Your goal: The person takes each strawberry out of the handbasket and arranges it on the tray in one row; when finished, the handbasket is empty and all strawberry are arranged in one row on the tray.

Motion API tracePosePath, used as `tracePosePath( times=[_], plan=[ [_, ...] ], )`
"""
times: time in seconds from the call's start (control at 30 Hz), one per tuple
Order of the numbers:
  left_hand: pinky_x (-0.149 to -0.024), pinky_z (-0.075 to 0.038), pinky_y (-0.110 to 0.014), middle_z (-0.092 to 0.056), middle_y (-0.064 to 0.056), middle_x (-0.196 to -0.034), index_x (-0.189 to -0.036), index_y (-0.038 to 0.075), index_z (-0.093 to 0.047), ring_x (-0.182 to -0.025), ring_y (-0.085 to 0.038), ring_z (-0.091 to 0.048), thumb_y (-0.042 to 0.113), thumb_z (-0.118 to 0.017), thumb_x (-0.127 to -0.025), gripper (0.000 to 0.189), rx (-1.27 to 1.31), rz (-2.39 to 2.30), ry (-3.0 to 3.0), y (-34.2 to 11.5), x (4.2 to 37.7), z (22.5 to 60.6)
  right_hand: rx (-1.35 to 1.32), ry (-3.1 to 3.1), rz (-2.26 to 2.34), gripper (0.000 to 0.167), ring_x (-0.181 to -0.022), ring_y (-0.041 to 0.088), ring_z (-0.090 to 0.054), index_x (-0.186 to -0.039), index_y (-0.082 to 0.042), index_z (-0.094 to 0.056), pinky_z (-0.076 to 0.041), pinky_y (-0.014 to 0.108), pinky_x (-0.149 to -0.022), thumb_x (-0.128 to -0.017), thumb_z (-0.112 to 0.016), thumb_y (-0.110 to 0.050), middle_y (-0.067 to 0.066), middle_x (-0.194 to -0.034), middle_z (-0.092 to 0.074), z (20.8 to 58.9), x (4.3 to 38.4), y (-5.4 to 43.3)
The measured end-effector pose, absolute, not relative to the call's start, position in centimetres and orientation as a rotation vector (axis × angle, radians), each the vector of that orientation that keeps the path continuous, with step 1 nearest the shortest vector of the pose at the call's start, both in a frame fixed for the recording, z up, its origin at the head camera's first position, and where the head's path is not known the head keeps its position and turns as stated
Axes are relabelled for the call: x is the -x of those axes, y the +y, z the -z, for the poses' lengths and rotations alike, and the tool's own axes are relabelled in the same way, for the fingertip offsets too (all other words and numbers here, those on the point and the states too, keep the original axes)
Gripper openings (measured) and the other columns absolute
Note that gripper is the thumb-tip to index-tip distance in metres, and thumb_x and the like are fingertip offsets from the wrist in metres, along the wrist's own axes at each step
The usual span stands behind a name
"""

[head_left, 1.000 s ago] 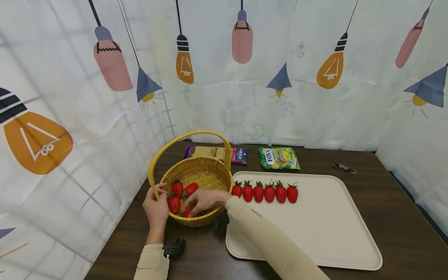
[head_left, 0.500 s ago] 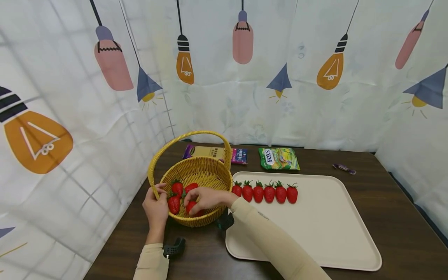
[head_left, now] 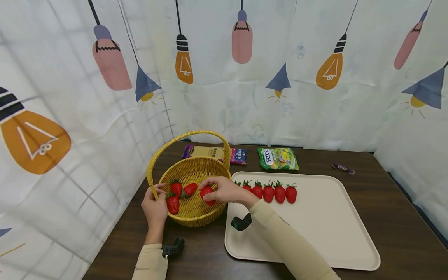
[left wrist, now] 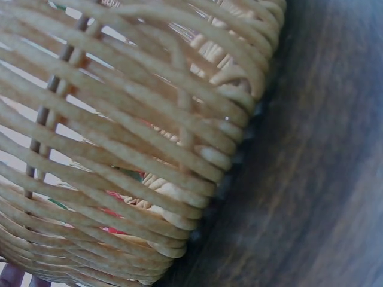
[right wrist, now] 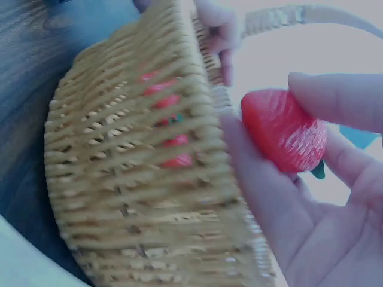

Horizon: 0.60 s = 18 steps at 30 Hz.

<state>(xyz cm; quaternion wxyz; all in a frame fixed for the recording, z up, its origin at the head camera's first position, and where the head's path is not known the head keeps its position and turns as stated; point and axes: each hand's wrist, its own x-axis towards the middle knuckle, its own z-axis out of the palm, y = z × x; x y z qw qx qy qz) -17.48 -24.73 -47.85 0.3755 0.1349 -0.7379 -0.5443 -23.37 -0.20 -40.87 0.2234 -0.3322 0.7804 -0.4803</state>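
My right hand (head_left: 225, 190) pinches a red strawberry (head_left: 208, 195) between thumb and fingers, over the right side of a yellow woven basket (head_left: 206, 217). The right wrist view shows the held strawberry (right wrist: 282, 128) up close, beside the basket wall (right wrist: 137, 143). My left hand (head_left: 155, 206) grips the basket's left rim at the foot of its arched handle (head_left: 190, 133). Inside the basket, on the left, lie three more strawberries (head_left: 173, 205). In the left wrist view the weave (left wrist: 119, 131) fills most of the frame, with only fingertips showing at the lower left corner.
A beige tray (head_left: 315, 233) lies right of the basket, with a row of several strawberries (head_left: 268, 193) along its far side. Behind stand a purple and gold snack packet (head_left: 206, 152), a green candy bag (head_left: 279, 158) and a small wrapped candy (head_left: 343, 168). A patterned curtain surrounds the table.
My right hand has picked a strawberry from the basket's lower front and carried it up and right toward the rim. My left hand has stayed on the rim.
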Motion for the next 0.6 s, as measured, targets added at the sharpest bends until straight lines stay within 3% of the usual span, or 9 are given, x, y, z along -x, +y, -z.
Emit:
tracePosePath(
  times=[0.17, 0.33, 0.6],
  plan=[
    [-0.057, -0.035, -0.018, -0.071, -0.01, -0.106, -0.086, -0.005, -0.059, -0.083, -0.003, -0.057, -0.007, -0.053, -0.088, 0.006, -0.352, 1.385, -1.889, -24.7, 17.6, 47.9, 0.845, 2.197, 1.395, 0.028, -0.078, 0.014, -0.058, -0.115, -0.019, -0.067, -0.05, 0.03, -0.067, -0.087, -0.073, -0.021, -0.001, -0.11, -0.063, 40.2, 23.8, 1.9],
    [-0.055, -0.034, -0.019, -0.071, -0.01, -0.107, -0.087, -0.004, -0.059, -0.079, -0.002, -0.056, -0.006, -0.053, -0.088, 0.006, -0.369, 1.385, -1.905, -24.8, 17.6, 48.2, 0.801, 2.24, 1.422, 0.029, -0.093, 0.023, -0.065, -0.116, -0.017, -0.067, -0.053, 0.033, -0.078, -0.088, -0.072, -0.023, 0.003, -0.117, -0.06, 39.9, 24.1, 4.8],
    [-0.055, -0.036, -0.018, -0.071, -0.011, -0.106, -0.09, -0.006, -0.06, -0.079, -0.003, -0.056, -0.006, -0.054, -0.088, 0.007, -0.362, 1.381, -1.897, -24.9, 17.7, 48.1, 0.642, 2.279, 1.509, 0.033, -0.097, 0.037, -0.064, -0.119, -0.016, -0.064, -0.052, 0.05, -0.084, -0.089, -0.071, -0.026, 0.007, -0.122, -0.059, 40.9, 24.1, 10.3]
  ],
)
